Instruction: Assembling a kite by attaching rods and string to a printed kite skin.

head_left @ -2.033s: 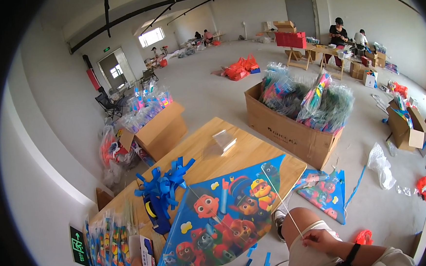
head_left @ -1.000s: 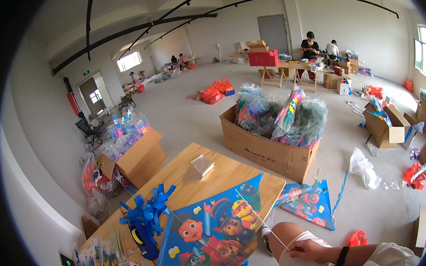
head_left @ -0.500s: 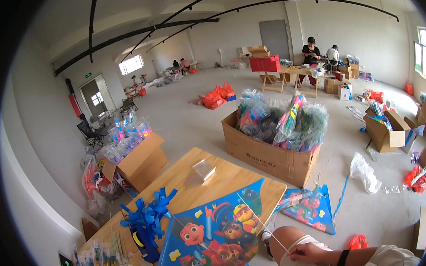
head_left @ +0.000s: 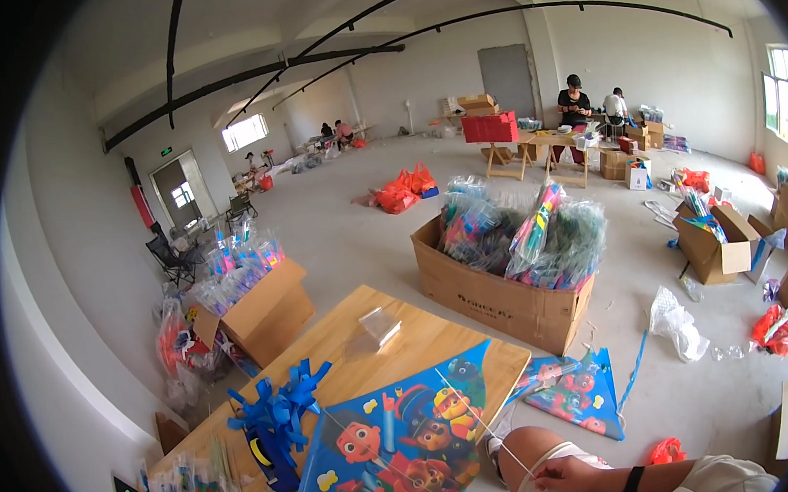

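A blue kite (head_left: 397,444) printed with cartoon dogs lies flat on the wooden table (head_left: 400,340) at the bottom of the head view. A thin white rod (head_left: 482,425) runs from the kite's right corner down to my right hand (head_left: 562,477), which pinches its end just above my bare knee (head_left: 526,450). A black band sits on that wrist. My left hand is out of the picture. A bunch of blue ribbon tails (head_left: 274,416) lies on the table left of the kite.
A small clear packet (head_left: 379,324) rests on the table's far side. A large cardboard box of bagged kites (head_left: 505,293) stands behind, and another kite (head_left: 576,393) lies on the floor. A second box (head_left: 267,312) is left; people work at distant tables (head_left: 575,109).
The view has tilted up, so the table and kite sit lower in the picture. My right hand keeps its pinch on the rod and has slid down toward the lower edge.
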Demonstrator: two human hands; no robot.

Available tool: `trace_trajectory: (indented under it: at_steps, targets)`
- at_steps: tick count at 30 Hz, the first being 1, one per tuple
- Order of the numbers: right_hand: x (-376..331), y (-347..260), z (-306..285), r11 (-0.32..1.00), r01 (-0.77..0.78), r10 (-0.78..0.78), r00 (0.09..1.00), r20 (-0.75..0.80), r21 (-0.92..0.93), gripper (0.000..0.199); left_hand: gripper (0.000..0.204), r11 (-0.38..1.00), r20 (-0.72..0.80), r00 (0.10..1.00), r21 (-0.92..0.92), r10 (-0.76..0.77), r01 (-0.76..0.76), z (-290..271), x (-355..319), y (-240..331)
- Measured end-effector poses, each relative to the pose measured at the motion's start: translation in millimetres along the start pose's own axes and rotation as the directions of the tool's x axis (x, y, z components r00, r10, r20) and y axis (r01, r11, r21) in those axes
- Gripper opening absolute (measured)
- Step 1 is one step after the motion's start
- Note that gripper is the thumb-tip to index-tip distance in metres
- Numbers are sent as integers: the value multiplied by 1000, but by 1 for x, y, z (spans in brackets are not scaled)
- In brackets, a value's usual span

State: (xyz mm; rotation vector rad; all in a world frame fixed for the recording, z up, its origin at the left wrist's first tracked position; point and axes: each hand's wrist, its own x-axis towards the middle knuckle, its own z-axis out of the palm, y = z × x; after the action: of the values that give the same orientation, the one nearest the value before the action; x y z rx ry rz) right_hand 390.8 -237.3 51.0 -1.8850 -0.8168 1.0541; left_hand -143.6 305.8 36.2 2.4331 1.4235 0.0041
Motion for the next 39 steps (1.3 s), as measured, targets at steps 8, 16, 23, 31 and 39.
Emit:
trace_trajectory:
  at_steps: [8,16,23,31,39]
  targets:
    - [7,26,6,993,67,-69,997,22,93,25,23,991,-162,978,47,131,-125,-59,-29,52]
    - [12,15,-1,991,130,-126,988,87,-32,24,11,928,-487,809,8,329,-372,-75,-129,203]
    - [27,-6,-11,935,243,-290,942,166,258,20,14,714,-216,968,-657,127,-240,6,-179,293]
    - [32,-121,9,752,273,-611,632,478,600,8,11,314,-157,926,-910,344,-271,42,-188,387]
    - [-15,-174,37,489,291,-776,576,258,823,15,19,-140,-332,930,-940,157,-312,17,-258,425]
